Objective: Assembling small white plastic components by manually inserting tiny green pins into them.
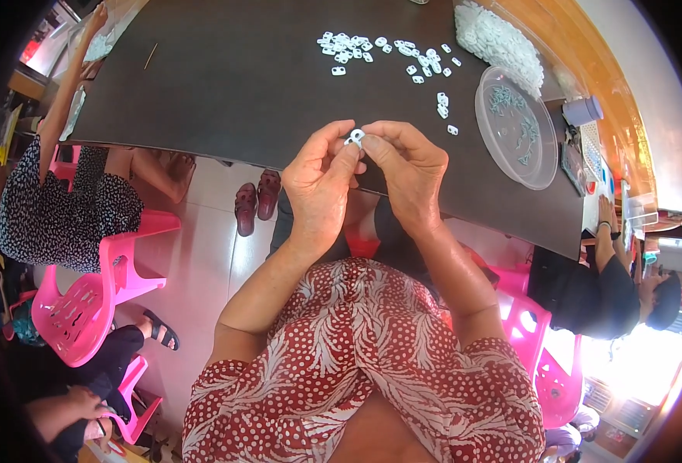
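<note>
A small white plastic piece with a round hole [357,135] is pinched between the fingertips of both hands, just over the near edge of the dark table [225,85]. My left hand [321,166] grips it from the left with thumb and fingers. From the right, my right hand [409,166] holds it with thumb and index finger. Fingers cover part of the piece. Beyond my hands lie a loose cluster of similar white pieces [343,48] and a scattered group [426,58], with a few more [443,104] nearer on the right.
A clear round tray [486,143] of small grey-green parts sits at right, beside a heap of white pieces [499,42]. A thin stick [150,55] lies far left. People sit on both sides; pink chairs [74,320] and dark red shoes [246,208] are on the floor.
</note>
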{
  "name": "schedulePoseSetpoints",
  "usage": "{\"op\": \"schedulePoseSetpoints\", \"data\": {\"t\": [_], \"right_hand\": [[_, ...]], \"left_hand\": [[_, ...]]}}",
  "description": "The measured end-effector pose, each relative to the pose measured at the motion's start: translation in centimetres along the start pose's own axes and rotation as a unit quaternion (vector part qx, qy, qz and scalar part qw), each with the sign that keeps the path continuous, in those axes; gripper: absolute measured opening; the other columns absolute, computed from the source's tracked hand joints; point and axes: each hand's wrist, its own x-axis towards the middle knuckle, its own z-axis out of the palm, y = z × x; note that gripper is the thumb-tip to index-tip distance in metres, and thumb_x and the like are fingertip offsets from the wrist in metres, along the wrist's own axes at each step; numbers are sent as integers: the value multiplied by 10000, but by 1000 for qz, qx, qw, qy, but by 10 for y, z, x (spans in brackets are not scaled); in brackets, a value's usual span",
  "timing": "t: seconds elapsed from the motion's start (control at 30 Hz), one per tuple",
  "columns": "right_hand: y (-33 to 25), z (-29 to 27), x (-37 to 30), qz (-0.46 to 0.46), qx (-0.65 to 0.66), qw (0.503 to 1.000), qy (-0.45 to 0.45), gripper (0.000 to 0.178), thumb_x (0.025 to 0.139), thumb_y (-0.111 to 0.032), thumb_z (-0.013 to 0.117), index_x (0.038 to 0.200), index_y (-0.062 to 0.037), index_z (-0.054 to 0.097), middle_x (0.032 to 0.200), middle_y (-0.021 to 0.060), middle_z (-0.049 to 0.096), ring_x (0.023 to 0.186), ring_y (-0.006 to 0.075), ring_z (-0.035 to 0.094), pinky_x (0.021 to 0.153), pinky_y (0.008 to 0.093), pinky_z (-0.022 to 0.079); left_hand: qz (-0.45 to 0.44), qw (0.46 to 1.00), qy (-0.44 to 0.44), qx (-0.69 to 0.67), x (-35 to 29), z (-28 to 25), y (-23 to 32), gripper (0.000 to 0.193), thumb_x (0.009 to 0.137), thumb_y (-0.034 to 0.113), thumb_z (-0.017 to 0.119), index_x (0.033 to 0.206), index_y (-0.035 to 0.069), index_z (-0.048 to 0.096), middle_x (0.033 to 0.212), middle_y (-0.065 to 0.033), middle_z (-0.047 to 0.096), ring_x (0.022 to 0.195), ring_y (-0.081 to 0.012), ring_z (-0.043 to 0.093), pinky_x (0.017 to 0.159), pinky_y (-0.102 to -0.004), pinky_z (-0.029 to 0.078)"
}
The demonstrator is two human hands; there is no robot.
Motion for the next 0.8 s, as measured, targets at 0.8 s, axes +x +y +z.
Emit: {"op": "schedulePoseSetpoints", "data": {"t": [0.8], "right_hand": [[3,3,-5,-227,-176,958,-9,244,688,44,648,922,-28,638,758,50,601,714,201,508,629,311,431]], "left_hand": [[-43,995,0,-86,3,-6,2,183,879,48,583,1017,-70,610,850,-77,636,627,-87,546,579,-197,462]]}}
